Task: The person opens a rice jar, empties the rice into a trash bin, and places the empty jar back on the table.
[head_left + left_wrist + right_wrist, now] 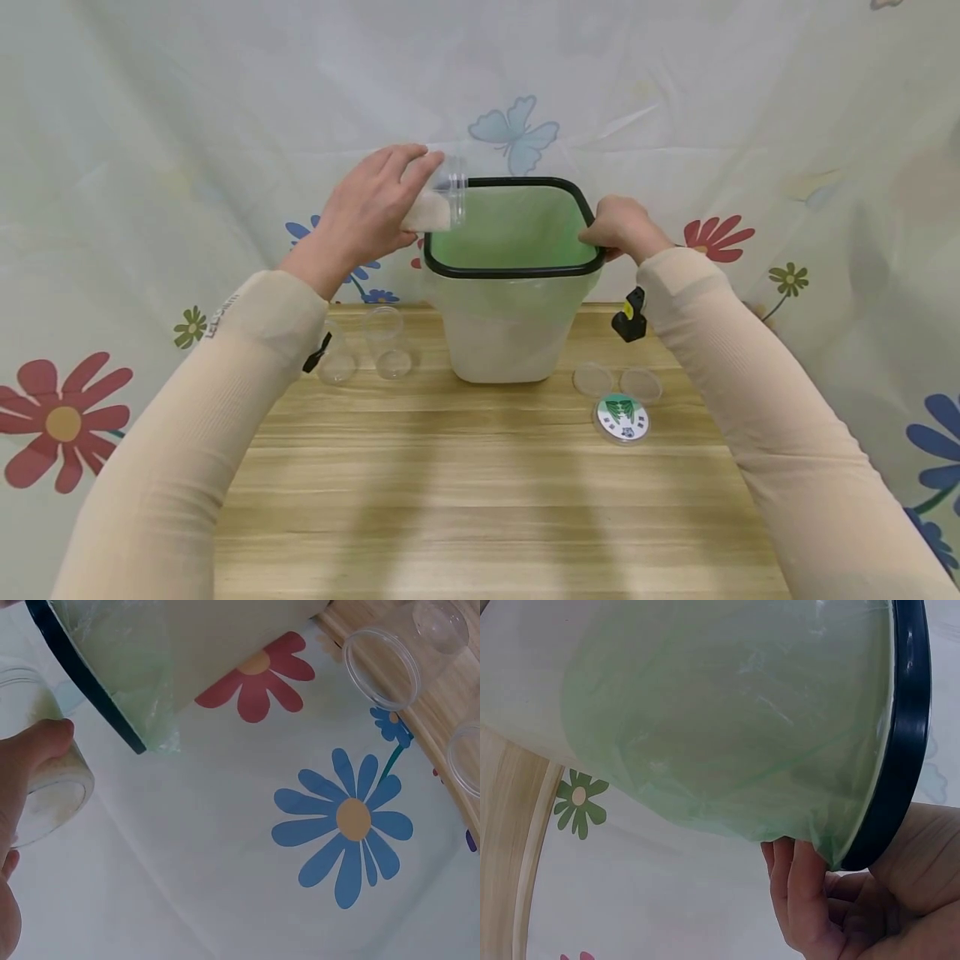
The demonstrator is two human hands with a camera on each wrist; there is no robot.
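Observation:
A white bin point(502, 342) with a black rim point(517, 272) and a green bag point(517, 225) lining it stands near the table's back edge. My left hand point(367, 204) grips a clear plastic jar point(431, 212), tipped sideways at the bin's left rim, its mouth toward the opening. Pale contents lie along the jar's lower side; in the left wrist view the jar point(64, 799) shows its base. On the opposite side my right hand point(626, 227) holds the rim. The right wrist view shows its fingers point(799, 892) curled beneath the rim, against the bag's outer fold.
Two clear jars point(386, 337) stand left of the bin, one partly behind the left sleeve. To the right, two clear lids point(592, 379) lie beside a lid with a green-and-white label point(622, 420). Behind the wooden table point(480, 500) hangs a flowered sheet point(262, 100).

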